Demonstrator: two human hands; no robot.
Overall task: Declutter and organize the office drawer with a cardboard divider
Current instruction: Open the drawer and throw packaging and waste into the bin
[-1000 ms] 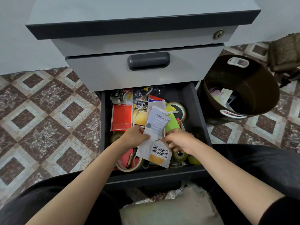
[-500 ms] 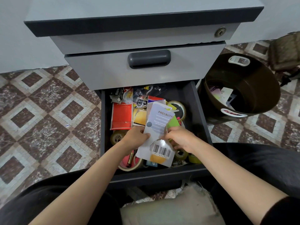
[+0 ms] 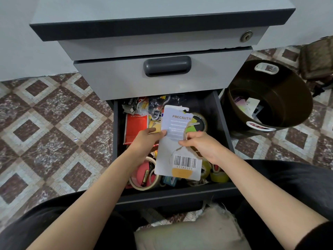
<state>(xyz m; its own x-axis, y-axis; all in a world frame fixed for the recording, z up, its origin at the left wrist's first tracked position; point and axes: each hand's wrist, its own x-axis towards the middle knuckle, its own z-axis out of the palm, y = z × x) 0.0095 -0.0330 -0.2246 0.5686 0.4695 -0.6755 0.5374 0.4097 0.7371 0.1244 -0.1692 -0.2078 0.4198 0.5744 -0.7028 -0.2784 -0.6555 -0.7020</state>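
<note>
While L hand (image 3: 146, 141), R hand (image 3: 204, 147) pinch card (image 3: 170, 151) edges, drawer (image 3: 209, 103) rear-R bare.

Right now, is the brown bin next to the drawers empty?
No, the brown bin has some papers lying at its bottom.

Office: filing pedestal (image 3: 162, 42), stationery drawer (image 3: 223, 123)

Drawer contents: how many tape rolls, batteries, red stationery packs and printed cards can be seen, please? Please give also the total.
Tape rolls: 4 (beige, dark-centred, two yellowish)
Battery: 1
Red stationery pack: 1
Printed card: 1
Total: 7; more may lie hidden underneath.
</note>
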